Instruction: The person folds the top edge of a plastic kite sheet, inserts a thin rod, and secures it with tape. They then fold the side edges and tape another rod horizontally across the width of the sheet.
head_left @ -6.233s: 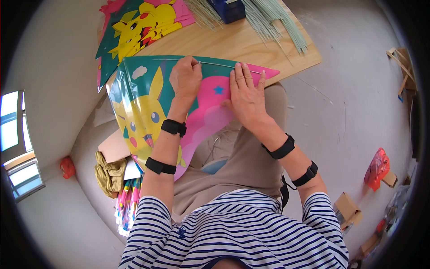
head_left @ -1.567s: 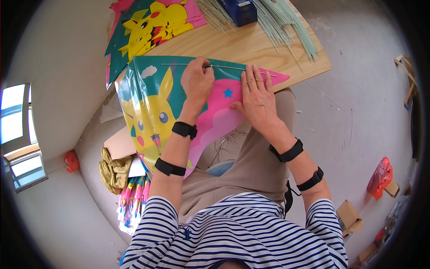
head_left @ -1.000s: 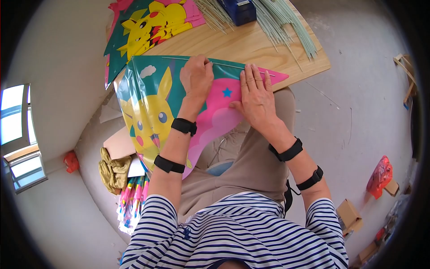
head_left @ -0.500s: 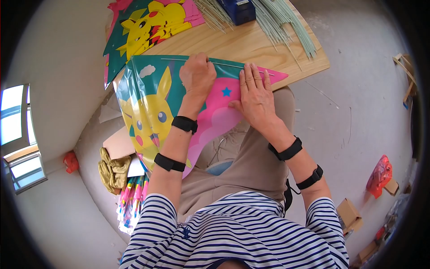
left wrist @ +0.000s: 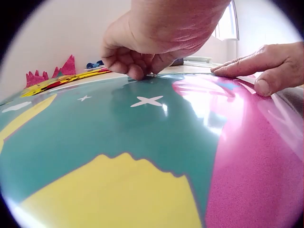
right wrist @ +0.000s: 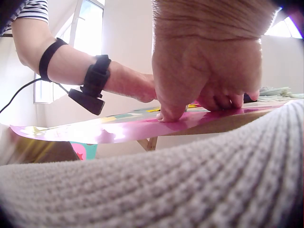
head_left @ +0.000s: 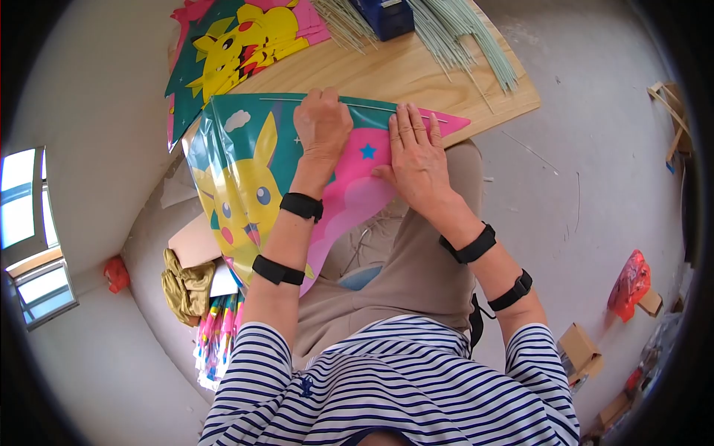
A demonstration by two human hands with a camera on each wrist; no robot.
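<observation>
A glossy printed sheet, green, pink and yellow, lies over the table's near edge and hangs toward the lap. Along its far edge runs a thin pale stick. The left hand is curled over the stick's middle; in the left wrist view the left hand's thumb and fingers pinch at a small pale bit there. The right hand lies flat, fingers together, across the stick near the pink point, its thumb apart on the pink area. The right palm hides the fingertips' contact in the right wrist view.
Several yellow-figured sheets lie at the table's back left. Bundles of pale sticks flank a dark blue box at the back. Below left are a gold cloth and colourful packets. A red bag is on the floor.
Since 1.6 s ago, the left end of the stick has shifted closer to the sheet's far edge, and the left hand has moved slightly away from the body. The right hand keeps its place on the sheet.
</observation>
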